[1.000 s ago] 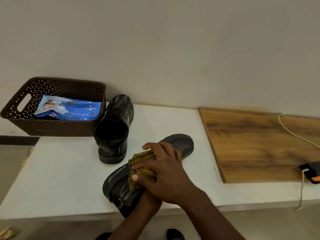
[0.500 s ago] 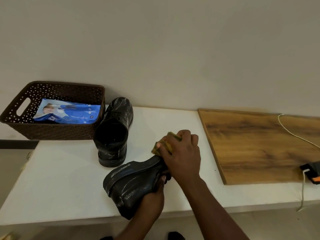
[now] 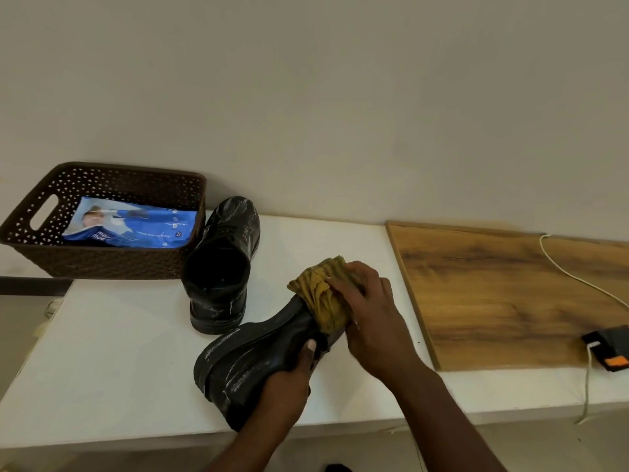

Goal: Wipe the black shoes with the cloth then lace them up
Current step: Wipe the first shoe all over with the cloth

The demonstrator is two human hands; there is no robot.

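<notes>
My left hand [image 3: 289, 379] grips the scuffed black leather shoe [image 3: 252, 362] tilted on the white worktop [image 3: 112, 352]; thumb clamped over its side. My right hand [image 3: 371, 311] fingers [image 3: 343, 284] bunch the ribbed mustard cloth [image 3: 321, 294] against what's probably the toe. I'd press firmly along the dusty streaks. Beyond stands the second smeared black shoe [image 3: 223, 264], beside a woven brown plastic basket [image 3: 102, 260].
</notes>
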